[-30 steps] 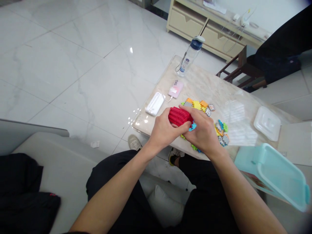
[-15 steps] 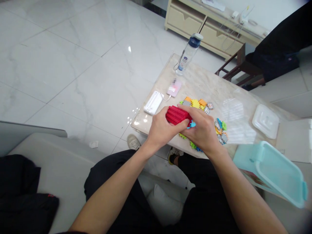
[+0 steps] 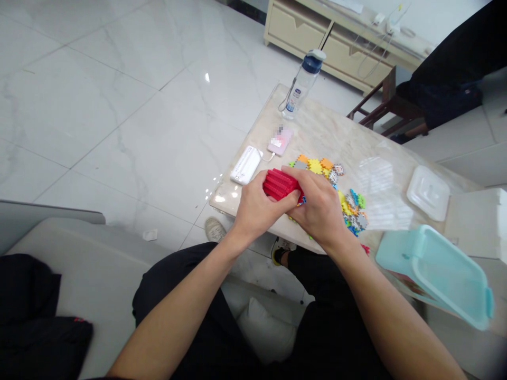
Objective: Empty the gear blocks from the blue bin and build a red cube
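Note:
A stack of red toothed toy pieces (image 3: 280, 183) is held between both hands above the near edge of the table. My left hand (image 3: 255, 206) closes round its left side, the thumb reaching along the near face. On the right, my right hand (image 3: 319, 203) grips the other end with its fingers over the top. Beyond and beside my right hand, loose interlocking toy pieces (image 3: 316, 166) in yellow, orange, grey, green and blue lie on the table. Part of that pile is hidden behind my hands.
On the marble-look table (image 3: 336, 132) are a water bottle (image 3: 303, 84), a white power bank (image 3: 246, 164) cabled to a pink phone (image 3: 280, 141), and a clear lid (image 3: 428, 192). A turquoise bin (image 3: 400, 253) stands at right. Someone in dark clothes (image 3: 455, 74) is near a stool (image 3: 382, 100).
Both hands have shifted slightly left with the red stack still held. The whole view has moved a little, and a bit more of the toy pile shows right of my right hand.

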A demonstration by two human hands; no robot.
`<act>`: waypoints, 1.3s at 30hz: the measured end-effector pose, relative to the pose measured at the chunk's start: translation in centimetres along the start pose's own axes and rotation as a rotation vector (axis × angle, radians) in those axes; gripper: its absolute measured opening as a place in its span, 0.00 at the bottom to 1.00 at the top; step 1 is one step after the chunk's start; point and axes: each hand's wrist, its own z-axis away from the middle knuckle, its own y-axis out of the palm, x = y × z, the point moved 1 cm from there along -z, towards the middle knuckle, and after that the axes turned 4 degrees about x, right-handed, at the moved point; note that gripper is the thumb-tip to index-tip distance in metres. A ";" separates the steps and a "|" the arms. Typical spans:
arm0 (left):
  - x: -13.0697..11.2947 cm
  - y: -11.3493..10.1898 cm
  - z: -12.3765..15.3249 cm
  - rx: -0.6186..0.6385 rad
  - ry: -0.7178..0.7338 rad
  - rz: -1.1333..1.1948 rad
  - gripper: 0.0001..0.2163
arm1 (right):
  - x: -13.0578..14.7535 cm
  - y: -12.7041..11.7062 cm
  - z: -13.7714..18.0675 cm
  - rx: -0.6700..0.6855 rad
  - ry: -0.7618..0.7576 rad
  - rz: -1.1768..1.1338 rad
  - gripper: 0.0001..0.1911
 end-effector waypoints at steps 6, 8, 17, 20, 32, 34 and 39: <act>0.0 -0.2 -0.1 0.004 0.003 -0.012 0.18 | -0.1 -0.6 -0.1 0.037 0.019 -0.093 0.30; -0.1 -0.6 -0.3 0.013 0.014 0.030 0.18 | -0.3 -1.2 -0.1 0.065 0.032 -0.171 0.32; -0.4 -0.9 -1.3 0.168 -0.062 0.370 0.21 | -0.4 -1.5 0.0 0.013 -0.008 -0.163 0.43; -0.4 -0.8 -1.2 0.152 -0.072 0.371 0.19 | 0.1 -1.0 -0.2 -0.025 -0.027 -0.086 0.40; 0.2 -0.9 -1.3 0.047 -0.013 0.291 0.16 | 0.3 -1.5 -0.2 -0.009 -0.044 -0.078 0.36; 0.3 -0.8 -1.3 0.032 -0.015 0.279 0.15 | 0.3 -1.1 0.0 -0.033 -0.039 -0.078 0.35; 1.0 -0.5 -1.3 -0.004 -0.025 0.217 0.17 | 0.2 -0.7 0.2 -0.055 0.003 -0.086 0.34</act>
